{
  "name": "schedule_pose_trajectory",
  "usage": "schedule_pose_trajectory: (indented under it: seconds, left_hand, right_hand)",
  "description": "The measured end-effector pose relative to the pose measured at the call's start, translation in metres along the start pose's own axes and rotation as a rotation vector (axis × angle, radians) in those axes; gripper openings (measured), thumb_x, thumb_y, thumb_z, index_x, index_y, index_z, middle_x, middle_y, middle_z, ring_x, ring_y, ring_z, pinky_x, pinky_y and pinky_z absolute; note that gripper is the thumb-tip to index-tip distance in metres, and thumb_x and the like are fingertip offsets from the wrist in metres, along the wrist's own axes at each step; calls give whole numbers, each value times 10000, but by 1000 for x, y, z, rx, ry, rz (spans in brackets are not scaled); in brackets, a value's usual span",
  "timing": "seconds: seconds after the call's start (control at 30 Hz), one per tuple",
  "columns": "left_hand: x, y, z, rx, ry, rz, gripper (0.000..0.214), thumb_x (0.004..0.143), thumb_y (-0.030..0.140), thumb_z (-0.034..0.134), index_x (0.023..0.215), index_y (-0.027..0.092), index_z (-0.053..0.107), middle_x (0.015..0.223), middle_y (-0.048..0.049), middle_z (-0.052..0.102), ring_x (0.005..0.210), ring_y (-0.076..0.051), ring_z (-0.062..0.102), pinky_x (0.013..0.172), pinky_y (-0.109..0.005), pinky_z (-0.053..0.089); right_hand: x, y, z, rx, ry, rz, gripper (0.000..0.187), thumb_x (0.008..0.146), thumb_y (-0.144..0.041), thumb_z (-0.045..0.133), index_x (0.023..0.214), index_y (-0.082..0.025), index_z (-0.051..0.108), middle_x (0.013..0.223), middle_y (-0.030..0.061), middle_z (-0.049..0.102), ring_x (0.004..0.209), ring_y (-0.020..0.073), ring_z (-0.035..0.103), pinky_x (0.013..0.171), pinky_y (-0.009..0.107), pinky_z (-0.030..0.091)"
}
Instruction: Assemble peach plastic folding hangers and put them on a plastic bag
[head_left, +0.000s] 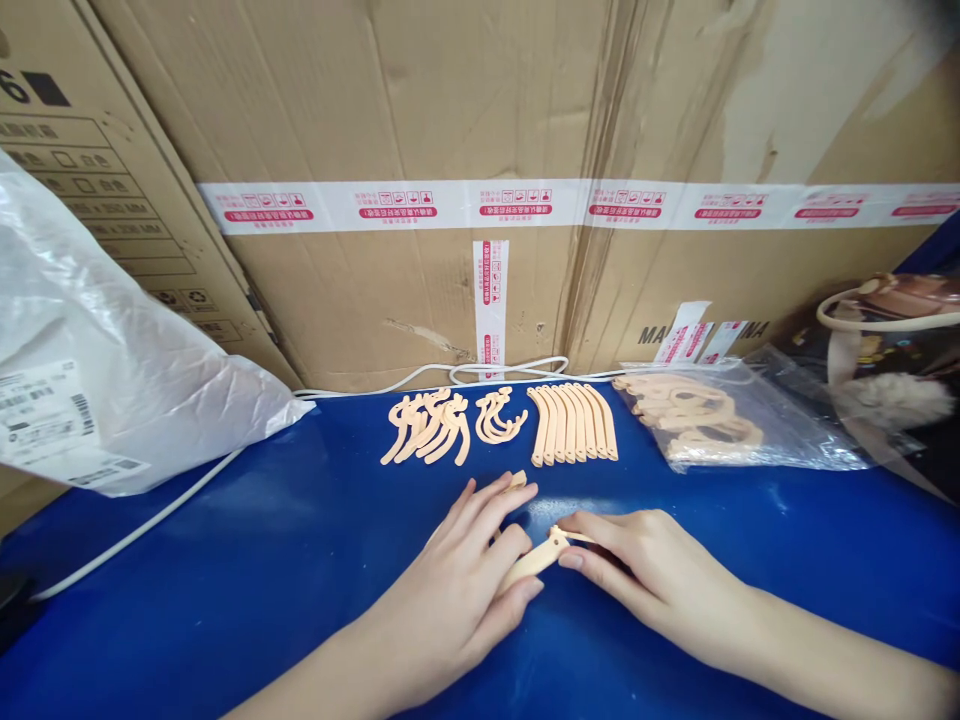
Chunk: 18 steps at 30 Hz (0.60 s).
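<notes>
My left hand (450,580) grips a curved beige plastic strip (531,563) between thumb and forefinger, its other fingers stretched forward. At its right end the strip has a small hole. There, my right hand (652,560) pinches a thin beige plastic piece (579,537) against it; whether the two are joined I cannot tell. A bit of beige plastic (517,480) shows beyond my left fingertips, mostly hidden. Behind the hands lie several slim hooked beige pieces (427,425), a small group of curled pieces (501,415) and a neat row of curved strips (574,425).
On the blue table (300,560), a clear bag (697,415) of beige parts lies at the back right. A white parcel bag (135,350) leans in from the left. Large cardboard boxes (420,120) stand behind, with a white cable (142,530) along the table.
</notes>
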<state>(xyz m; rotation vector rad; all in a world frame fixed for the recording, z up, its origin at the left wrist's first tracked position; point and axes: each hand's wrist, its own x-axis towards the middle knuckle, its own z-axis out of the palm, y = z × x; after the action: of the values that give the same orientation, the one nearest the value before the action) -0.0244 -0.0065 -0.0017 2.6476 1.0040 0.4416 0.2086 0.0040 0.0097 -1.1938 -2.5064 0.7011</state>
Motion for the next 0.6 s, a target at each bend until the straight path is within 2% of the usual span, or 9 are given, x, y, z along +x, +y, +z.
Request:
schedule_pose_trajectory:
  seconds: [0.2,0.43,0.6]
  left_hand:
    - [0,1,-1,24,20,11,190,1016,309,373,1024,200,528,1437,-80,463,1438,-262,252,1171,-553,254]
    - [-1,-1,0,14,35,39,220,1008,296,396,1150,213,541,1422,-63,486,1437,-254,258,1186,-543,222]
    - [-2,0,0,-23,57,61,136,993,262,438,1034,214,558,1404,-40,506,1430,-240,274,1194,-515,218]
  right_hand:
    - [0,-1,-2,-15,13,-35,341,1018,-384,359,994,-214,653,828,24,701,703,155,672,615,250,448]
    - [-1,4,-3,-114,81,-156,352,1009,-367,374,1132,-226,672,798,52,703,687,166,682,614,249,483]
    - [-4,7,1,-248,108,-199,375,1008,-379,373,1211,-215,642,771,39,681,626,152,663,544,249,433]
